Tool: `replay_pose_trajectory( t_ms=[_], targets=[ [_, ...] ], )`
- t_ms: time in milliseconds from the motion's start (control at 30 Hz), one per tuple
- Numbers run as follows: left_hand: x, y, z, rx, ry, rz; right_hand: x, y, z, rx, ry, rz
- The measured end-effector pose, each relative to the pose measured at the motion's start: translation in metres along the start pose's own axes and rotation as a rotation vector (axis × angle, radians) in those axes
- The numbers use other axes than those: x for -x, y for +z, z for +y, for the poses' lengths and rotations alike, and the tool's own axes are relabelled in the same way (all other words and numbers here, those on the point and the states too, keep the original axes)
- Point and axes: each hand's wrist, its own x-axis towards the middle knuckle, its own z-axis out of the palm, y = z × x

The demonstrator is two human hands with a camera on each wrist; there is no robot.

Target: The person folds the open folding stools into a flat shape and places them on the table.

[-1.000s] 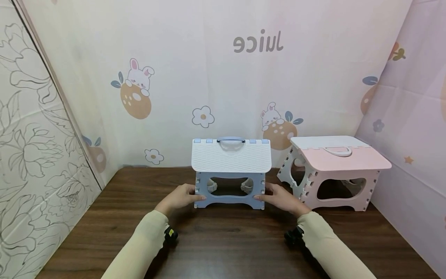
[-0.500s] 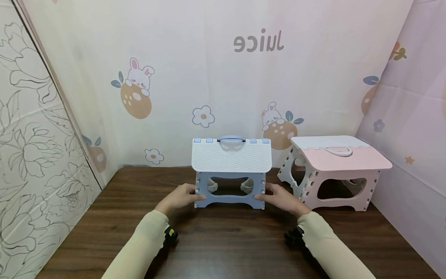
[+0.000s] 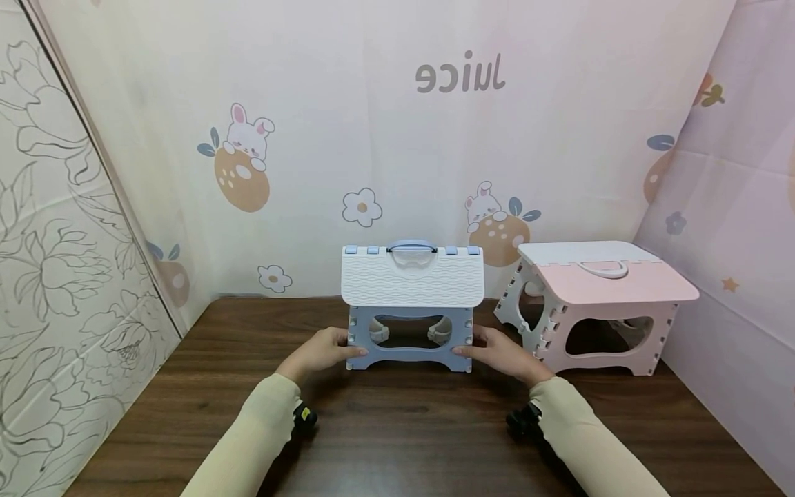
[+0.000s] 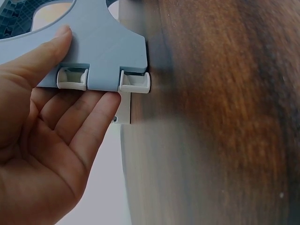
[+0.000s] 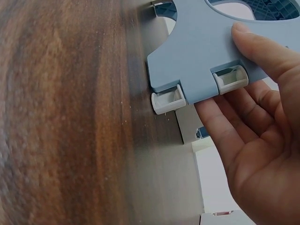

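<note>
Both left hand and right hand have fingers gripping the blue-and-white stool mid-frame; uneven pulling might tip it.

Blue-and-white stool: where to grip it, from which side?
Probably the blue handle, from above: it arches over the stool's top edge, midway along, with no hand on it. The left hand and right hand hold the blue panel low at its sides.
</note>
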Motion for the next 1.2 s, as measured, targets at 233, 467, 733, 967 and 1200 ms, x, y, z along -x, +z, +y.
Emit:
replay_pose_trajectory(
  t_ms=[233, 467, 733, 967, 1200],
  targets=[
    [0.0002, -0.0002, -0.0001, -0.002, 0.003, -0.001, -0.0003, 0.0003, 0.0000, -0.011, 0.005, -0.007],
    [0.0002, -0.0004, 0.0005, -0.008, 0.002, -0.003, -0.0002, 0.0003, 0.0008, -0.010, 0.003, -0.006],
    [0.0001, 0.0002, -0.0002, 0.009, -0.008, 0.001, -0.0004, 0.0003, 0.0010, -0.019, 0.008, -0.013],
    [0.0001, 0.0010, -0.0006, 0.016, -0.009, -0.001, -0.0005, 0.0008, 0.0008, -0.030, 0.011, -0.019],
    [0.0000, 0.0003, -0.0002, 0.006, -0.002, 0.000, -0.0005, 0.0007, 0.0009, -0.033, 0.012, -0.017]
  ],
)
